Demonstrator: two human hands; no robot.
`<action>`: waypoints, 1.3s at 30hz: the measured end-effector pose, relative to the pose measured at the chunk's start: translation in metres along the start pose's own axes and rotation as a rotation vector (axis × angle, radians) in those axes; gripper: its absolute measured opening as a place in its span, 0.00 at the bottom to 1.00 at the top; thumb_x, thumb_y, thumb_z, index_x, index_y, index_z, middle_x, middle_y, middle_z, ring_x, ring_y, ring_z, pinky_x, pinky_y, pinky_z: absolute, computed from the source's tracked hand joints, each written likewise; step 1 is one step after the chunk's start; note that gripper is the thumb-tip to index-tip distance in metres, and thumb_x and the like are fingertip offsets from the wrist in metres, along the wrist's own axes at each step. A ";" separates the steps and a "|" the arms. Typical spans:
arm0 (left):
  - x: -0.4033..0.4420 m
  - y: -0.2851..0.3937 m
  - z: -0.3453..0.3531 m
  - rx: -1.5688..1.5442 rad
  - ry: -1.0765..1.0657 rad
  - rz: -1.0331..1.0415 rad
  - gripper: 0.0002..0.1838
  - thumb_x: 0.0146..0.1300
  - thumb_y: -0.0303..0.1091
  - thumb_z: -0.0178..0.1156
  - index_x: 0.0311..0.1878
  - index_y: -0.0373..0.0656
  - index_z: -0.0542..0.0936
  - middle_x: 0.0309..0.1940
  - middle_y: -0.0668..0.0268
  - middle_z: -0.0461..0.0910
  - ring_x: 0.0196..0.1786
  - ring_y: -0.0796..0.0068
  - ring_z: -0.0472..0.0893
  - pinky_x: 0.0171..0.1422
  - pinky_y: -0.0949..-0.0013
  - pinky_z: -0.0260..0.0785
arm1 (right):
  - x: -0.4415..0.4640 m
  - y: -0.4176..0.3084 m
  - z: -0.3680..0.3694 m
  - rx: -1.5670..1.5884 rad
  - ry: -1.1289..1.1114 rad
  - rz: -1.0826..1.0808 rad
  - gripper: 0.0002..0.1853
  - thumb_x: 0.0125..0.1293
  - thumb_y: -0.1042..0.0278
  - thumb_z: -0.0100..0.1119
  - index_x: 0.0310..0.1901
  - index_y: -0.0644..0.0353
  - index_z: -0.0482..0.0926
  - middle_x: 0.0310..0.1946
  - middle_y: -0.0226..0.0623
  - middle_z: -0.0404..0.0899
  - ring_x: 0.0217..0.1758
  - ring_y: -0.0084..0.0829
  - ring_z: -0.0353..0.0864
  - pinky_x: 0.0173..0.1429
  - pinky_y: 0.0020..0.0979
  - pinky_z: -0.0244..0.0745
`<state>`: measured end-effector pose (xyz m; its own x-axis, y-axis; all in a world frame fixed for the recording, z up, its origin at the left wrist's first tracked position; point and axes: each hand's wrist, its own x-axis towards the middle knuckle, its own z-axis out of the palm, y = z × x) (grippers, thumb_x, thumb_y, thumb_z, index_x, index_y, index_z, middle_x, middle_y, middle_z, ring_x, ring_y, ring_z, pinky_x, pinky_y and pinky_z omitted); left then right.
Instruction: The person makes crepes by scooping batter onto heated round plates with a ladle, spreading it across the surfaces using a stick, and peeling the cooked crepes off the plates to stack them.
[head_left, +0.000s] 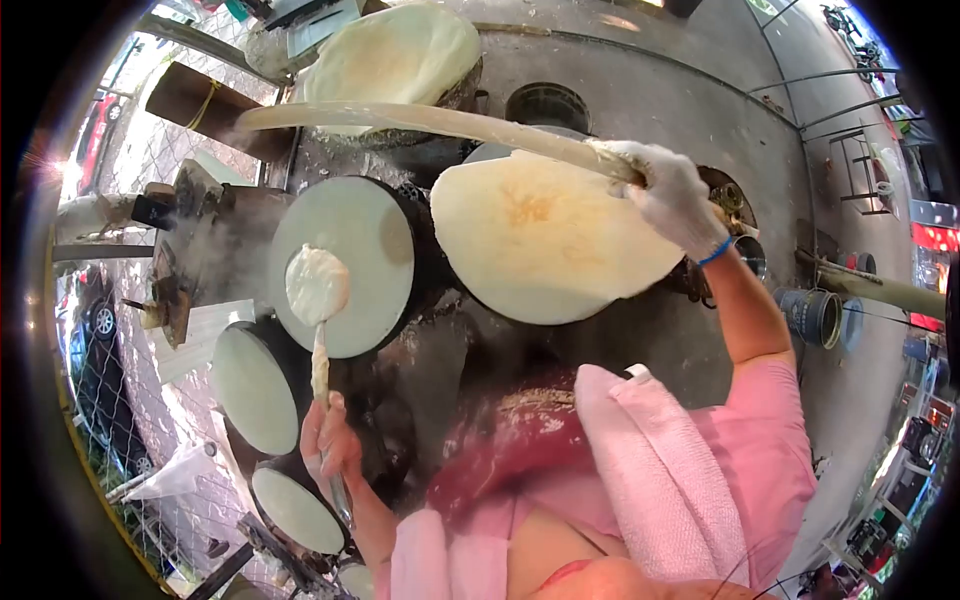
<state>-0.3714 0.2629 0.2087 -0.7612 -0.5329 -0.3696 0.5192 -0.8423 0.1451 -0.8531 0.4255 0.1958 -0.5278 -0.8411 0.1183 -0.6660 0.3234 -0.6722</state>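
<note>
The thin flatbread sheet (560,245) lies near the middle of the view, toward one o'clock, over a round cooking plate. It should handle as light, limp and easily torn, so it is best supported from beneath across its width rather than pinched at its ragged rim. The ladle (320,372), at nine o'clock, is likely weighted at the bowl by thick, slippery batter (318,283); its handle is the place to hold, kept level. The long paddle (440,120) looks light and stiff, best held near its end.

The left hand (335,445), bare, has its grip closed round the ladle's handle. The gloved right hand (665,190), at two o'clock, has its grip wrapped round the paddle's near end; the other end reaches toward ten o'clock. Whether the paddle touches the sheet is unclear.

The sheet is cream-coloured and broad, browned in patches toward its twelve o'clock side. The batter is pale and glossy, above a grey-green round griddle (372,300); contact cannot be told. A second pale sheet (400,60) lies at eleven o'clock.
</note>
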 end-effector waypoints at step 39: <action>0.055 0.194 -0.019 0.607 0.391 0.107 0.17 0.77 0.40 0.49 0.44 0.33 0.76 0.17 0.75 0.64 0.08 0.85 0.57 0.14 0.78 0.49 | 0.339 -0.104 0.371 -0.779 0.219 -0.495 0.21 0.61 0.71 0.53 0.56 0.44 0.80 0.33 0.32 0.81 0.40 0.37 0.82 0.39 0.39 0.80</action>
<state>-0.3048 0.0716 0.1998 -0.4651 -0.6426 -0.6089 0.1901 -0.7443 0.6402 -0.7674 -0.0543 0.0350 -0.1261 -0.8857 0.4467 -0.9633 0.2168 0.1580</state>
